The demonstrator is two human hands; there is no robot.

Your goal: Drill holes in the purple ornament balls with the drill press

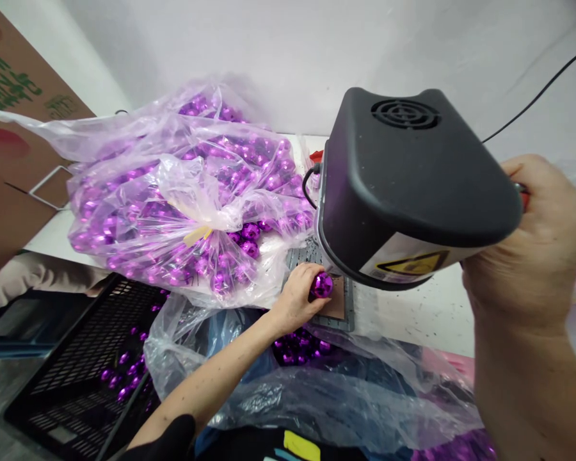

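Observation:
My left hand [297,299] has its thumb and fingers closed around a shiny purple bauble [322,285]. The bauble is over a grey plate [348,310] with a brown square piece [335,307] on it. Just above and to the right is a bulky black machine [413,173] with a round vent on top and a yellow warning label [413,263]. My right hand [532,237] grips this machine at its right end; the handle is mostly hidden, with a bit of red showing. The machine's underside is out of sight.
Clear plastic bags of purple baubles [182,192] cover the table's left side. A black crate [77,378] with baubles stands below left, beside a cardboard box [24,147]. An open plastic bag [288,397] with baubles lies across my lap. A black cable [537,99] runs along the wall.

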